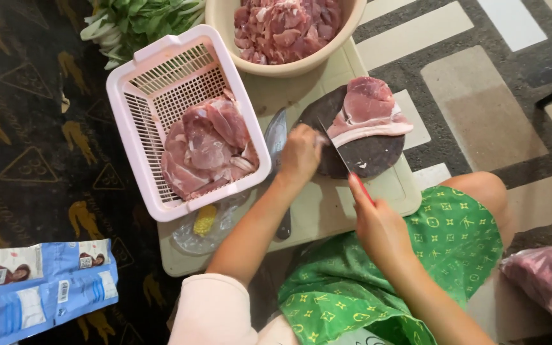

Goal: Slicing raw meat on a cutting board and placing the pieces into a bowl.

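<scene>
My left hand (299, 153) rests on the edge of a dark round cutting board (372, 156), pinching a small bit of meat. My right hand (375, 220) grips a red-handled knife (343, 160) whose blade points toward the left hand. A large slab of raw pink meat (368, 108) lies on the far side of the board. To the left, a pink plastic basket (154, 83) holds several cut slices of raw meat (209, 150).
A beige bowl (327, 54) of meat pieces stands at the top. Leafy greens (135, 22) lie at the upper left. A second knife (277, 137) lies between basket and board. Blue packaging (39, 287) lies lower left; a bag of meat (547, 278) at the right.
</scene>
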